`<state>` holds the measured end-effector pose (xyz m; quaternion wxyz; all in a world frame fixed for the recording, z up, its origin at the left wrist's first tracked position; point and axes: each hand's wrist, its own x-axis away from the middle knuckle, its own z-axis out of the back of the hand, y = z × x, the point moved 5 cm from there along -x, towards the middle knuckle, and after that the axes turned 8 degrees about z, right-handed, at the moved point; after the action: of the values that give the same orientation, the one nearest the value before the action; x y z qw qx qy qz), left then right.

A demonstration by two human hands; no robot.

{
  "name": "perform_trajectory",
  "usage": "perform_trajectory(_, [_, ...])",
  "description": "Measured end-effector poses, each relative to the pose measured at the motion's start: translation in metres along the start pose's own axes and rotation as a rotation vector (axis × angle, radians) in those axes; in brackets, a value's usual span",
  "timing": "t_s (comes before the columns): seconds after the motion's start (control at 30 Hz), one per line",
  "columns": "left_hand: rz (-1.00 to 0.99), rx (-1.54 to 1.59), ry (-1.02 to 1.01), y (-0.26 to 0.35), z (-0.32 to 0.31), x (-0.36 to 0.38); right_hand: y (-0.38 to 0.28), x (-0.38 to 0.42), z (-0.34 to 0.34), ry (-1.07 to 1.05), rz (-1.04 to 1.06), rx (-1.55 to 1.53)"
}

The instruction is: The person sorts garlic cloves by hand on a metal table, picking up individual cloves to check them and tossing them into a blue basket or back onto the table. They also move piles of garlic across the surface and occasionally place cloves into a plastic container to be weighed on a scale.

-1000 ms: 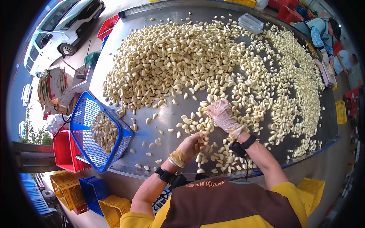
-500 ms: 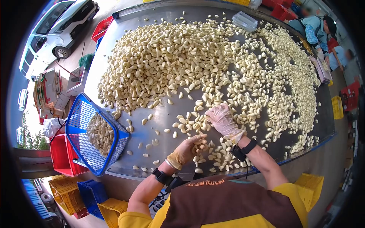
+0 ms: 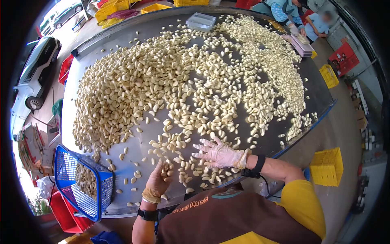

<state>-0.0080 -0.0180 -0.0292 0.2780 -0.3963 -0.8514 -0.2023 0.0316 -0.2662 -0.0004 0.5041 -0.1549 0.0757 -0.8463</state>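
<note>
Peeled garlic cloves [image 3: 122,81] cover much of the metal table [image 3: 140,152], heaped at the far left and spread thinner to the right. My left hand [image 3: 157,181], in a thin glove, is curled around several garlic cloves near the table's front edge. Palm down with fingers spread, my right hand [image 3: 221,153] rests over loose cloves a little to the right, also gloved. To the left of my left hand, a tilted blue plastic basket [image 3: 106,185] holds more cloves.
A clear plastic box [image 3: 201,21] sits at the table's far side. Beyond the far right corner, two people are near a pink scale-like device [image 3: 298,44]. A yellow crate [image 3: 327,166] stands right of me, and a red crate [image 3: 67,213] lies below the basket.
The camera view has turned, so the scene sits further left. My right hand has come nearer the front edge, fingers now spread. My left hand has moved away from it, cloves in its fingers.
</note>
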Motion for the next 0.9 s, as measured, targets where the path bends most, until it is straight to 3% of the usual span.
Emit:
perform_trajectory(0.1, [-0.022,-0.027,-0.029,-0.003,-0.007,0.002,0.006,0.048,-0.001,0.027,0.113,-0.279])
perform_trajectory(0.17, [-0.075,-0.062,-0.052,-0.006,-0.024,0.002,0.034,0.084,0.030,0.354,-0.200,-0.939])
perform_trajectory(0.23, [-0.128,-0.070,0.062,-0.018,-0.053,-0.006,0.091,0.132,0.044,0.535,-0.449,-0.226])
perform_trajectory(0.33, [-0.142,-0.059,-0.048,-0.029,-0.091,-0.032,0.154,0.194,0.035,0.715,-0.675,-0.090])
perform_trajectory(0.4, [-0.186,-0.026,-0.039,-0.031,-0.106,-0.056,0.167,0.198,0.042,0.730,-0.704,-0.173])
perform_trajectory(0.53, [-0.271,-0.083,0.076,-0.049,-0.140,-0.082,0.183,0.197,0.046,0.787,-0.413,0.044])
perform_trajectory(0.7, [-0.185,-0.091,-0.044,-0.095,-0.153,-0.111,0.213,0.244,0.059,0.740,-0.432,-0.091])
perform_trajectory(0.77, [-0.178,-0.083,-0.047,-0.112,-0.154,-0.121,0.199,0.237,0.035,0.511,-0.176,0.084])
perform_trajectory(0.8, [-0.171,-0.075,-0.049,-0.119,-0.156,-0.124,0.194,0.233,0.022,0.341,-0.211,0.343])
perform_trajectory(0.9, [-0.136,-0.106,0.001,-0.137,-0.161,-0.131,0.194,0.241,0.017,0.513,-0.149,0.213])
